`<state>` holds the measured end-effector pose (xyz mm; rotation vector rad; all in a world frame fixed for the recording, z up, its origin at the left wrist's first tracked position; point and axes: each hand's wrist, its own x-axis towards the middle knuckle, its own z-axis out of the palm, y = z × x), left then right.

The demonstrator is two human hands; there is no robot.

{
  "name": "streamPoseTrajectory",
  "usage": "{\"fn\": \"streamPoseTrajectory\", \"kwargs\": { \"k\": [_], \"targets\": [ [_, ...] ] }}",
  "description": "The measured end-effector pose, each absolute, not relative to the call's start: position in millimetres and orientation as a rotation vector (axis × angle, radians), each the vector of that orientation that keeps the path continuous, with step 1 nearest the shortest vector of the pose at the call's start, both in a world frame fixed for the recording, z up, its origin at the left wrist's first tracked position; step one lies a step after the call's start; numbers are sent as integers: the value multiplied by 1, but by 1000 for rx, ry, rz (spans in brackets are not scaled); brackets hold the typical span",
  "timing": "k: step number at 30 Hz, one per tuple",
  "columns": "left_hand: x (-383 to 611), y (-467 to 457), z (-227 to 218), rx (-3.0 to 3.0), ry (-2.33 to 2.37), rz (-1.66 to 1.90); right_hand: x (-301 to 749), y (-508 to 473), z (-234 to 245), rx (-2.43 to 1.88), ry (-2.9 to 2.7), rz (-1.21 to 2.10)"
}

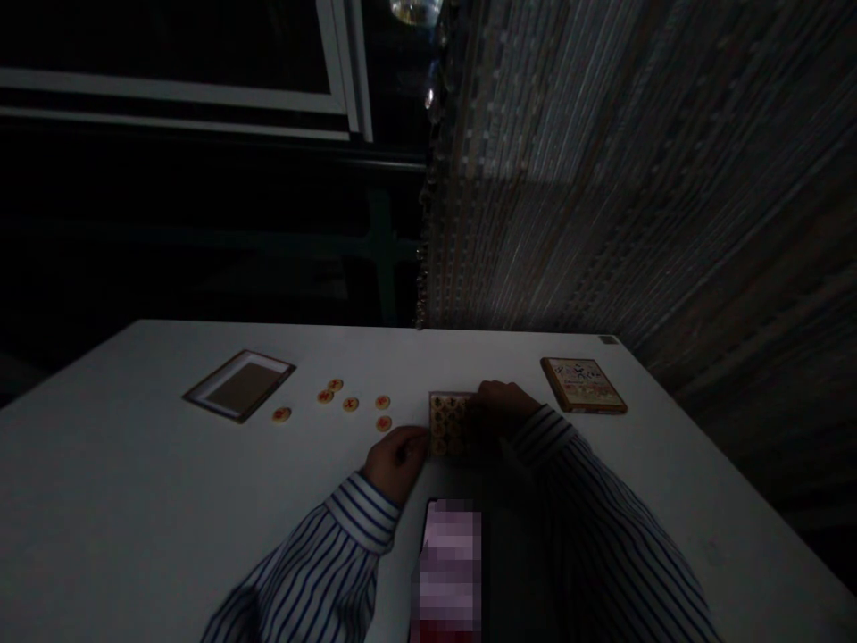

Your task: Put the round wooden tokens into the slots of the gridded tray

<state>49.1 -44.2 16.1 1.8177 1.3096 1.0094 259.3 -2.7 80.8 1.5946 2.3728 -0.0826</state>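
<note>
A small shallow box (429, 413) filled with rows of round Chinese chess pieces (439, 429) lies on the white table. The pieces whose markings show bear dark characters. My left hand (398, 460) is closed at the box's near left corner, thumb and fingers on its edge. Over the box's right side is my right hand (505, 404), its fingers curled down among the pieces; the fingertips are in shadow, so what they grip is hidden. Several loose chess pieces (350, 405) with red characters lie scattered left of the box.
An open, shallow tray-like box part (287, 368) lies at the far left of the white table (167, 500). A flat box with a printed cover (586, 386) sits at the right. Close to me is a phone (450, 563) with its screen lit. A string curtain (536, 223) hangs behind.
</note>
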Motion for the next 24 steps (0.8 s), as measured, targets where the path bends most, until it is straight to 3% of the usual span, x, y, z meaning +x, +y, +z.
{"fn": "streamPoseTrajectory", "kwargs": {
  "k": [24],
  "targets": [
    [51,-45,17,1786,1295,1050,268,-12,107,1864,2601,-92]
  ]
}}
